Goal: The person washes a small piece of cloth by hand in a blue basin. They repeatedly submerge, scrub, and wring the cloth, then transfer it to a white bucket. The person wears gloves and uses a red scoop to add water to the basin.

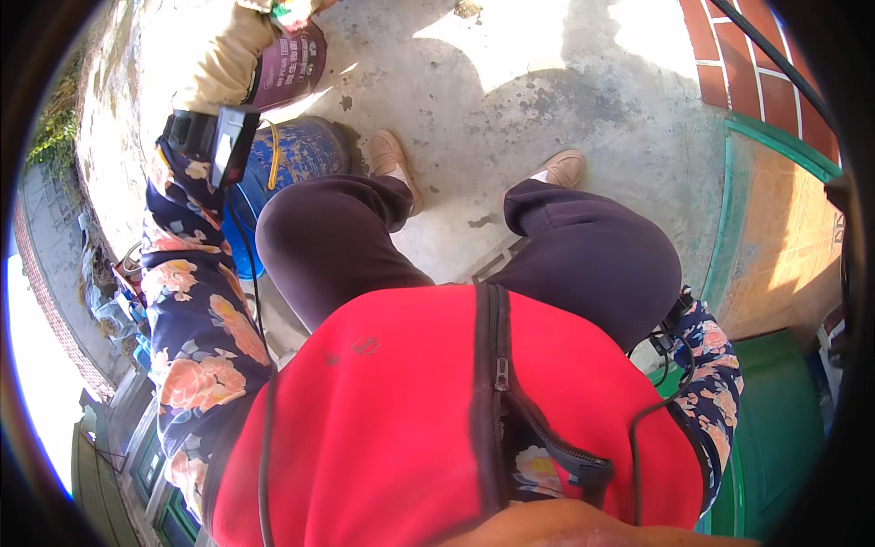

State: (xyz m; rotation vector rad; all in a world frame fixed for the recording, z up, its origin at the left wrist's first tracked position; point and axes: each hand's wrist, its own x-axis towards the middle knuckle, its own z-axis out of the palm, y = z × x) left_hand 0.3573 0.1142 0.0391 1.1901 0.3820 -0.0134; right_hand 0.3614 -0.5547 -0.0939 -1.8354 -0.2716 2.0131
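My left hand (222,65), in a loose beige glove, reaches out to the upper left beside a purple bucket (290,68) that bears printed writing. A colourful cloth or packet (290,12) with green, white and red lies at its finger end, cut by the upper edge. Whether the fingers grip it cannot be made out. Just below the hand is a worn blue plastic barrel or drum (301,147) with a yellow strip (275,154) over it. My right arm (707,383) goes down beside my right thigh, and its hand is out of view.
My shoes (389,161) rest on a stained concrete floor (451,123). A frame of a low seat (502,256) shows between my legs. To the right are a green-edged panel (721,205), a red tiled wall (745,68) and a green surface (772,424). Black cables (266,437) run along my arms.
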